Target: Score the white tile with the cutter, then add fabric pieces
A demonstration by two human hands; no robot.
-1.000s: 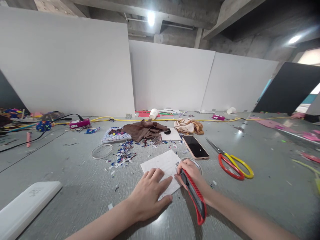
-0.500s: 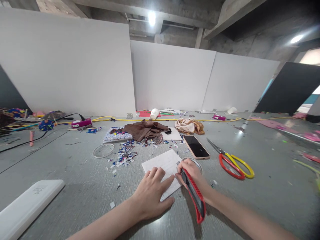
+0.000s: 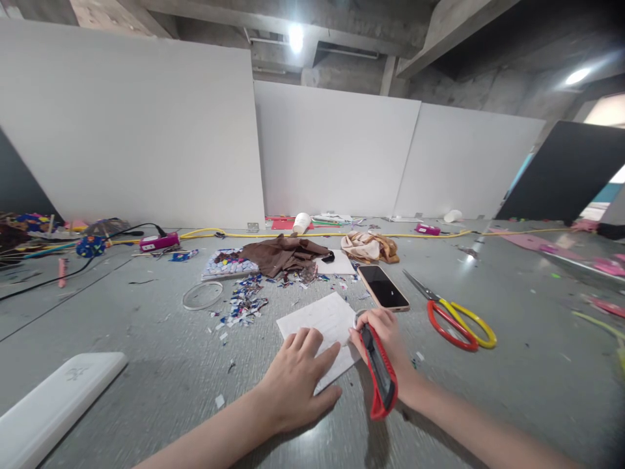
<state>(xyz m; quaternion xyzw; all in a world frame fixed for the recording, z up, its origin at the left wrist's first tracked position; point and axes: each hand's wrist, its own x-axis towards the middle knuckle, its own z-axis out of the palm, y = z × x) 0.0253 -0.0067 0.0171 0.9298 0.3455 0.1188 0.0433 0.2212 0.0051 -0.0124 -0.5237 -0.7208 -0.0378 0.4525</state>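
Red knife (image 3: 378,374) gripped by right hand (image 3: 385,332) at paper's (image 3: 319,322) edge; left hand (image 3: 293,378) flat, released.

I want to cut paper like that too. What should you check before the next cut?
1. Left hand flat on the paper: ok.
2. Right hand gripping the knife: ok.
3. Left fingers away from the blade: cannot tell, the tip is hidden.
4. Phone off the paper: ok.
5. Scissors out of the way: ok.
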